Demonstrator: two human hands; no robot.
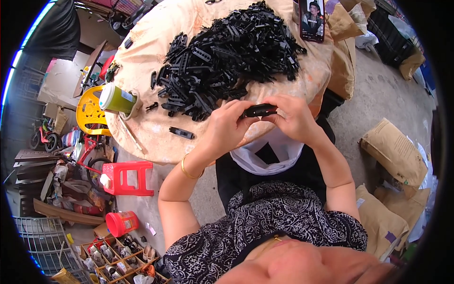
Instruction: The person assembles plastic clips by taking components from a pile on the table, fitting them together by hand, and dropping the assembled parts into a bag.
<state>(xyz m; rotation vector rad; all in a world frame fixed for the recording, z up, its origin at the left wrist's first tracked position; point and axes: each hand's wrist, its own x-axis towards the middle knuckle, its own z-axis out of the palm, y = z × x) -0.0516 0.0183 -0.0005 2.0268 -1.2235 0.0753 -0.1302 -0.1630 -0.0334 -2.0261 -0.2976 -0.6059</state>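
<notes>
Between my left hand (pixel 226 124) and my right hand (pixel 292 118) is a slim black plastic part (pixel 260 110), gripped at both ends over the table's near edge. My fingers are closed round it, and its exact kind does not show. Beyond my hands a big heap of black plastic parts (pixel 236 52) covers much of the round cloth-covered table (pixel 156 42). One loose black part (pixel 181 133) lies left of my left wrist. Below my hands, a white-lined container (pixel 283 158) stands at my lap with something black inside.
On the table's left stand a green-filled cup (pixel 117 99) and a thin stick (pixel 131 135); a phone (pixel 312 19) leans at the far right. A red stool (pixel 128 178), yellow chair (pixel 90 111) and red bucket (pixel 122 223) stand left. Brown paper sacks (pixel 395 149) lie right.
</notes>
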